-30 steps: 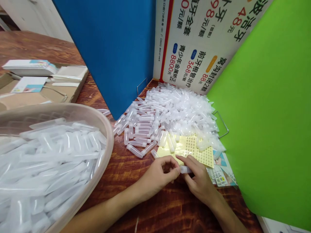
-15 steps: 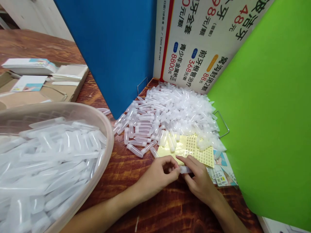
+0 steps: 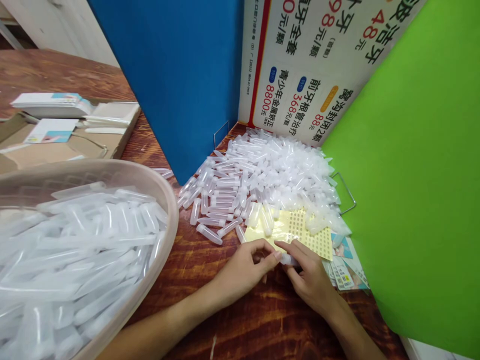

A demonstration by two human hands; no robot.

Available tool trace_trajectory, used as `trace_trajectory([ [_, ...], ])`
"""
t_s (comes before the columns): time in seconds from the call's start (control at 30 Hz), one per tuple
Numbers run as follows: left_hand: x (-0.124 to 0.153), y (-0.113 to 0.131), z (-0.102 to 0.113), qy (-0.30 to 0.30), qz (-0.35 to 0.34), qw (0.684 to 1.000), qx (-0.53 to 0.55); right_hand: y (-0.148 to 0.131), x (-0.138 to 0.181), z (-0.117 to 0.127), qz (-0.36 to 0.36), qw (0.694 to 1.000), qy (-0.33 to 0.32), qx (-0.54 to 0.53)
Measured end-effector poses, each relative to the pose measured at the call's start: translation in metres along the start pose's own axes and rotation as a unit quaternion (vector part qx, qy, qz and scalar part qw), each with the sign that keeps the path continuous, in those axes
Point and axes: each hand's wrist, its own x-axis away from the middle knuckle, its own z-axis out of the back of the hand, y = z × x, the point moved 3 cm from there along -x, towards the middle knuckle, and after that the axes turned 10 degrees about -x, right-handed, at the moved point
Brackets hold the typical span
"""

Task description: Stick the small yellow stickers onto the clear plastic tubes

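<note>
My left hand (image 3: 240, 272) and my right hand (image 3: 309, 277) meet low in the middle of the wooden table (image 3: 240, 330). Together they pinch one small clear plastic tube (image 3: 288, 259) lying sideways between the fingertips. Just behind them lies a yellow sticker sheet (image 3: 296, 232) with rows of small labels. Beyond it a big heap of the same clear tubes (image 3: 262, 175) fills the corner. To my left a large translucent basin (image 3: 161, 200) holds many more tubes.
A blue board (image 3: 180, 75), a printed white poster (image 3: 311, 65) and a green board (image 3: 412, 175) wall the corner. Printed leaflets (image 3: 345, 270) lie by the green board. A cardboard box with booklets (image 3: 67, 125) sits far left.
The hands stay pinched on the same tube with only slight finger shifts. The view has drifted a little.
</note>
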Motion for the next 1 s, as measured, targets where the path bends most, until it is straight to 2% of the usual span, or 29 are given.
trace_trajectory([
  [0.27,0.002,-0.003,-0.008,-0.116,0.022,0.992,0.039,-0.006,0.006,-0.005,0.058,0.997,-0.01,0.043],
  [0.43,0.005,-0.004,-0.008,-0.217,0.006,0.975,0.055,-0.014,0.008,-0.004,0.091,0.992,-0.035,0.086],
  [0.57,0.007,-0.004,-0.007,-0.212,-0.006,0.976,0.054,-0.019,0.009,-0.006,0.102,0.987,-0.043,0.118],
  [0.8,0.007,-0.007,-0.009,-0.151,0.01,0.988,0.014,-0.016,0.01,-0.018,0.095,0.986,-0.055,0.124],
  [1.0,0.004,-0.008,-0.01,-0.172,-0.019,0.984,0.051,-0.011,0.009,-0.018,0.076,0.994,-0.014,0.074],
])
